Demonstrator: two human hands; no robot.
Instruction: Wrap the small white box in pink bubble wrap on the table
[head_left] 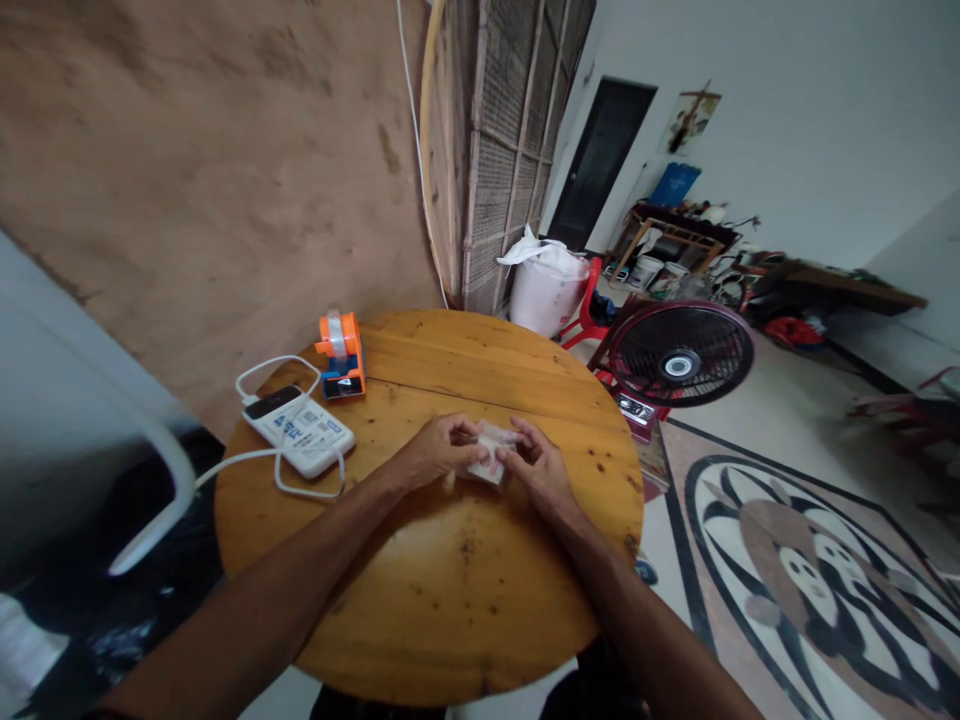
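Over the middle of the round wooden table (pixel 450 580), a small clear plastic packet (pixel 491 455) with whitish and pinkish contents is held between both hands. My left hand (pixel 439 450) grips its left side, thumb on top and fingers bent behind. On the other side my right hand (pixel 541 470) pinches the packet with its thumb laid on the front and the index finger at the upper edge. Fine print and the exact contents are too small to make out, and the fingers hide part of the packet.
Left on the table lie a white power bank (pixel 300 430) with a looped white cable (pixel 281 480) and an orange-and-blue tape dispenser (pixel 343 355). A dark red fan (pixel 681 360) stands just beyond the right edge. Behind the table is a white sack (pixel 547 290) beside a red chair (pixel 585 310).
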